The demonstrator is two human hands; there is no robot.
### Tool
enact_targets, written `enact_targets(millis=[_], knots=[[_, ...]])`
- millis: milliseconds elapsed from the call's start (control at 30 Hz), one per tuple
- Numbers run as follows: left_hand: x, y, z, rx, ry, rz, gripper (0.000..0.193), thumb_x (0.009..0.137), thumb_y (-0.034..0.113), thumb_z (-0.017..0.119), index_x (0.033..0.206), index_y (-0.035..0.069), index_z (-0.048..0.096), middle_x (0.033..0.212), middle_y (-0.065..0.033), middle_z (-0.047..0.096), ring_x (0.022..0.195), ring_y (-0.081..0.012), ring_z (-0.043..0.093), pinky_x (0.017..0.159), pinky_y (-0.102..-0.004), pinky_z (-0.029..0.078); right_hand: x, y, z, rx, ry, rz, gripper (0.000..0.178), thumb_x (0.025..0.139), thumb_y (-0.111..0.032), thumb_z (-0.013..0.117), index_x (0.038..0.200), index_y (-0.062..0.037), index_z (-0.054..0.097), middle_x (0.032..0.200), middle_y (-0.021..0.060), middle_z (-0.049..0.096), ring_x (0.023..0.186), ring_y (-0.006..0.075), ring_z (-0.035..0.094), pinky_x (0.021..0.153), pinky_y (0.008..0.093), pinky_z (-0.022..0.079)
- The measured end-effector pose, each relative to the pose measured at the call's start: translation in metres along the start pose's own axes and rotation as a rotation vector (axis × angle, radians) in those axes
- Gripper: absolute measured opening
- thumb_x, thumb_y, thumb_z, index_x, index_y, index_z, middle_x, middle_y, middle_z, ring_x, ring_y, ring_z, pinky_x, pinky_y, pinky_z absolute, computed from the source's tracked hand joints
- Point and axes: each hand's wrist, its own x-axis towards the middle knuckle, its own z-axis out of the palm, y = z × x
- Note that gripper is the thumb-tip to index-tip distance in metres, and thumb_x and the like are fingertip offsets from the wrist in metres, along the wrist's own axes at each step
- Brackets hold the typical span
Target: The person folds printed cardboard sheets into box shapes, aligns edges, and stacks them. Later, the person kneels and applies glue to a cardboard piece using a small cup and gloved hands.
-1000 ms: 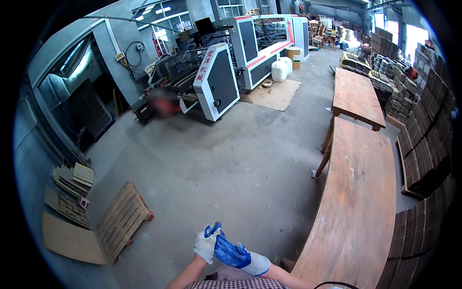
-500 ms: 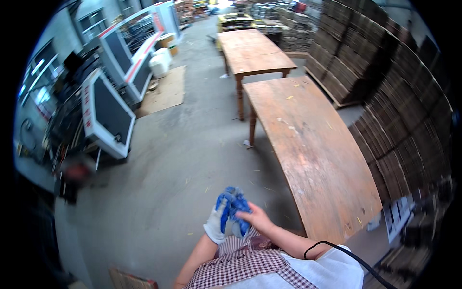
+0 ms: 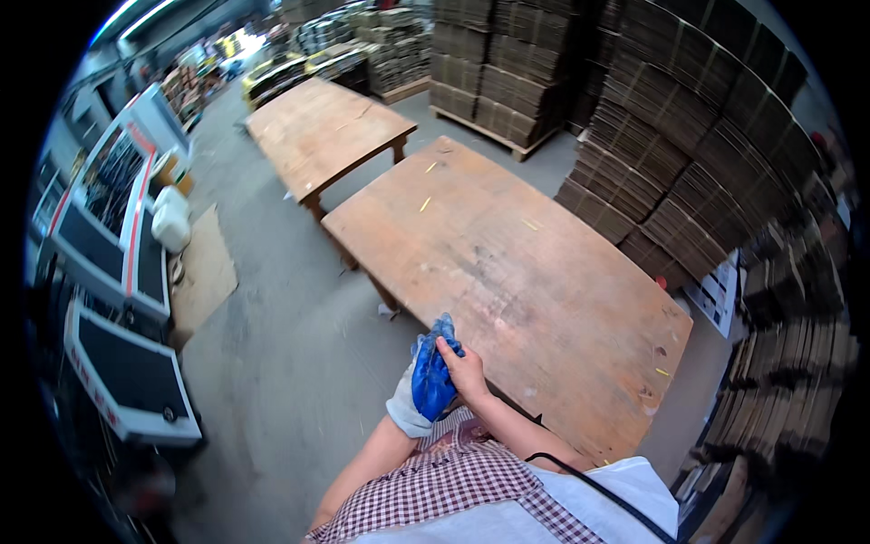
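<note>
My left hand (image 3: 426, 385) wears a work glove with a white back and cuff and a blue coated palm. Its fingers point up and away from me, seemingly stretched out, with the blue palm turned toward my right hand. My bare right hand (image 3: 466, 370) is closed around the finger part of this glove, thumb on the near side; its other fingers are partly hidden behind it. Both hands are together in front of my checked apron (image 3: 435, 485), beside the near edge of a wooden table (image 3: 544, 299).
Beyond stands a second wooden table (image 3: 317, 127). Tall stacks of flat cardboard (image 3: 671, 154) line the right side, some on a pallet (image 3: 489, 136). White-framed dark panels (image 3: 131, 372) and a white plastic container (image 3: 170, 220) stand at the left. Yellow scraps (image 3: 426, 204) lie on the near table.
My view has swung right, so the tables now lie farther left. The crumpled blue-and-white bundle between my hands has straightened, and my right hand now grips the glove's fingers.
</note>
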Motion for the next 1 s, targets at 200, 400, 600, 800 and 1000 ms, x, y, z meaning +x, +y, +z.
enact_targets(millis=[200, 400, 600, 800, 1000], knots=[[0.118, 0.04, -0.021, -0.06, -0.002, -0.168, 0.046, 0.106, 0.031, 0.041, 0.146, 0.009, 0.041, 0.142, -0.0112, 0.049, 0.13, -0.0227, 0.047, 0.113, -0.0354, 0.035, 0.088, -0.078, 0.005, -0.214, 0.198, -0.053, 0.043, 0.092, -0.044, 0.068, 0.094, -0.0014, 0.073, 0.072, 0.0031, 0.068, 0.068, 0.0091, 0.06, 0.065, 0.0287, 0.049], [0.211, 0.081, 0.022, 0.033, -0.222, -0.316, 0.072, 0.102, 0.056, 0.034, 0.157, 0.011, 0.022, 0.16, -0.0085, 0.027, 0.144, -0.0233, 0.03, 0.12, -0.0411, 0.021, 0.174, -0.121, -0.026, -0.117, 0.319, -0.183, 0.036, 0.095, -0.039, 0.066, 0.091, -0.0036, 0.071, 0.079, 0.0007, 0.068, 0.073, 0.0081, 0.06, 0.069, 0.026, 0.05], [0.315, 0.157, -0.043, -0.288, -0.603, -0.841, 0.053, 0.106, 0.047, 0.032, 0.14, 0.009, 0.047, 0.136, -0.0114, 0.054, 0.122, -0.0229, 0.055, 0.103, -0.0437, 0.046, 0.193, -0.186, 0.031, 0.109, 0.188, -0.222, 0.037, 0.09, -0.043, 0.071, 0.092, -0.0057, 0.07, 0.079, 0.0015, 0.068, 0.072, 0.0085, 0.06, 0.068, 0.0258, 0.049], [0.297, 0.285, 0.035, 0.529, -0.135, -0.782, 0.049, 0.102, 0.02, 0.054, 0.146, 0.002, 0.043, 0.142, -0.011, 0.053, 0.125, -0.0171, 0.055, 0.104, -0.0321, 0.045, 0.266, -0.138, -0.06, -0.035, 0.727, -0.097, 0.043, 0.086, -0.043, 0.075, 0.103, -0.0044, 0.069, 0.088, 0.0082, 0.071, 0.082, 0.0153, 0.067, 0.076, 0.0299, 0.052], [0.345, 0.437, 0.139, 1.201, -0.569, 0.932, 0.075, 0.093, 0.059, 0.055, 0.145, 0.005, 0.046, 0.145, -0.0195, 0.048, 0.138, -0.0347, 0.042, 0.118, -0.0481, 0.025, 0.186, -0.306, -0.057, -0.604, 0.851, -0.645, 0.061, 0.089, -0.026, 0.071, 0.141, 0.0, 0.05, 0.141, 0.02, 0.054, 0.135, 0.0306, 0.047, 0.112, 0.0398, 0.037]])
